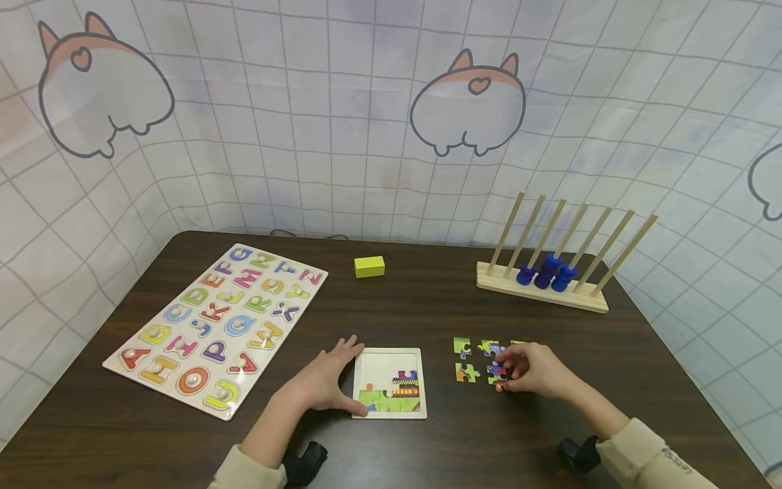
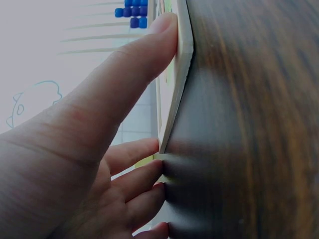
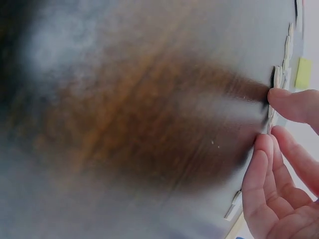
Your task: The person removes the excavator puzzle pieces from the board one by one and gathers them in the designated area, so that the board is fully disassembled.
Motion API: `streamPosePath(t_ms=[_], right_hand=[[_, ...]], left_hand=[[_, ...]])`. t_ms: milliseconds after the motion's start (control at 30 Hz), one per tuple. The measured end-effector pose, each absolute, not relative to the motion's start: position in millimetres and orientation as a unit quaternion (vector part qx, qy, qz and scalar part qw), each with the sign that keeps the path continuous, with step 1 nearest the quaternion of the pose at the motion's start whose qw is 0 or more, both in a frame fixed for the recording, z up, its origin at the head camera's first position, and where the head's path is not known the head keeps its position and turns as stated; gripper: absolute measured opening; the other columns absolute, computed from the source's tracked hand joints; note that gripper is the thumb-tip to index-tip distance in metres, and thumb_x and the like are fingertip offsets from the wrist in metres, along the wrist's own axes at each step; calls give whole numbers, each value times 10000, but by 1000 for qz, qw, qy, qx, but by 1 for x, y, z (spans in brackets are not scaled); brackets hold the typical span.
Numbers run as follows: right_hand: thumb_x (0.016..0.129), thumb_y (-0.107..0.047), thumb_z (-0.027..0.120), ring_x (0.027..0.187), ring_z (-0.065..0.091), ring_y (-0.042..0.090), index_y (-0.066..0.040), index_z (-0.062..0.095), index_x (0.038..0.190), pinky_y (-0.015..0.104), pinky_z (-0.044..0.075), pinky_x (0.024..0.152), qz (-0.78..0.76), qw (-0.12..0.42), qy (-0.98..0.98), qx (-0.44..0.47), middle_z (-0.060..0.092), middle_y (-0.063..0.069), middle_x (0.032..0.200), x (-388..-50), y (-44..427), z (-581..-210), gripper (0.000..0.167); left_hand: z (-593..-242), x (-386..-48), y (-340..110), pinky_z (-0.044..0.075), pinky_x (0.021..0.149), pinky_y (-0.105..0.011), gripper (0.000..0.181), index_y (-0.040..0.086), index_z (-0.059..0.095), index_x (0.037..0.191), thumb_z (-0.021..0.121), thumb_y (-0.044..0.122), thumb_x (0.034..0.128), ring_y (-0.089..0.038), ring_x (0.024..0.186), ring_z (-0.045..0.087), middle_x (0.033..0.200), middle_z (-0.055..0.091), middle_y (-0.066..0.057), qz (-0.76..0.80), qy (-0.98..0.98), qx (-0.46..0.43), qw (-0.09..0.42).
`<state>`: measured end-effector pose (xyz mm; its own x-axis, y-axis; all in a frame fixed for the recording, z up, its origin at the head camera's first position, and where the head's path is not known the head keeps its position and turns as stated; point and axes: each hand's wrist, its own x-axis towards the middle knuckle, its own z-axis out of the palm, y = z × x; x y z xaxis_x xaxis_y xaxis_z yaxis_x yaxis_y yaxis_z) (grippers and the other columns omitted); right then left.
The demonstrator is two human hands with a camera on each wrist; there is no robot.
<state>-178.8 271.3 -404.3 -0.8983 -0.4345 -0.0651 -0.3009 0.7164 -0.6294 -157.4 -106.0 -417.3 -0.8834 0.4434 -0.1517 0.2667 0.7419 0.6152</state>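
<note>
One puzzle tray (image 1: 379, 370) under the left hand (image 1: 322, 382), one puzzle piece (image 1: 493, 372) at the right

Observed from the room: the tray lies flat near the middle of the table (image 1: 397, 462), towards its near edge. It is close to square, with no plain long axis; its sides run roughly along the table's near and far edges. The fitted pieces (image 1: 394, 402) fill its near and right parts, the picture's green foot facing the near edge.

The left hand is spread, thumb on the tray's near left corner, index fingertip at its far left corner.

The right hand (image 1: 539, 370) pinches the puzzle piece between thumb and fingers, right of the tray. An orange bit shows beside the thumb; the fingers hide too much to tell the long axis. Loose pieces (image 1: 468, 373) lie just beside it.

Elsewhere: the alphabet board (image 1: 210, 319) lies by the left edge, its long axis slanting from near left to far right. The yellow block (image 1: 369, 267) sits near the far edge, lengthwise along it. The peg stand (image 1: 537, 292), bearing blue beads (image 1: 546, 272), occupies the far right corner area, pegs upward.
</note>
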Motion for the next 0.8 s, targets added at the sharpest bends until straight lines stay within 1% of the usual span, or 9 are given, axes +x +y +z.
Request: streamPosePath(t_ms=[800], right_hand=[[667, -60, 781, 572, 513, 45, 28, 675, 954, 207, 449, 480, -305, 105, 923, -208, 611, 30, 791, -180, 271, -403, 319]], left_hand=[[-418, -158, -106, 156, 1075, -530, 1024, 24, 358, 1393, 844, 417, 581, -299, 1366, 176, 1478, 251, -139, 301, 923, 192, 146]])
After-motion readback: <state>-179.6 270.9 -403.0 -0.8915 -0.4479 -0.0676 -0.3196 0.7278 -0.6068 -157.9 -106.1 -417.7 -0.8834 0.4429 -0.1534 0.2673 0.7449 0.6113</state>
